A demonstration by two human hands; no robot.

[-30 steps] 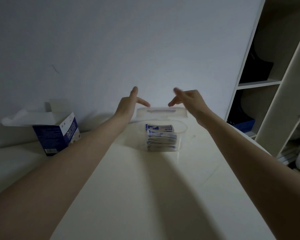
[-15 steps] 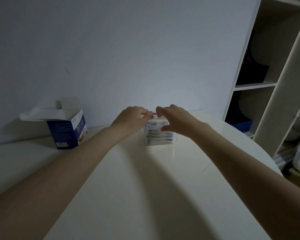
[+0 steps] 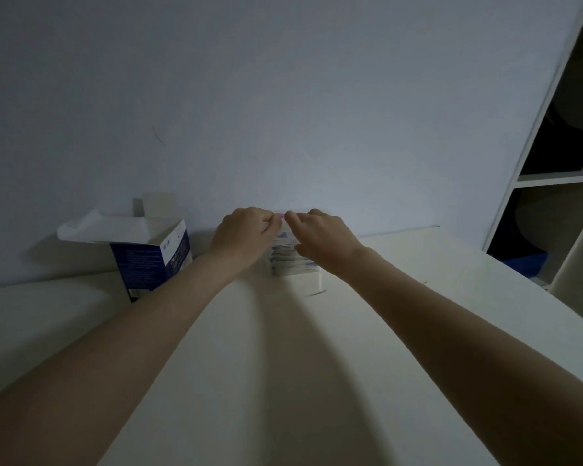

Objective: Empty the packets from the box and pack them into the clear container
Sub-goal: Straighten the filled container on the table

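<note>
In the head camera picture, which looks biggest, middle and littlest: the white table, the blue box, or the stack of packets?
1. White table
2. Blue box
3. Stack of packets, partly hidden by the hands, so its full size is unsure.

A white table (image 3: 401, 331) stretched away from me toward the wall. On its far left stood the opened blue box (image 3: 152, 260), flaps up. Right of it, near the far middle, sat the clear container (image 3: 297, 267) with stacked packets (image 3: 285, 260) inside.
</note>
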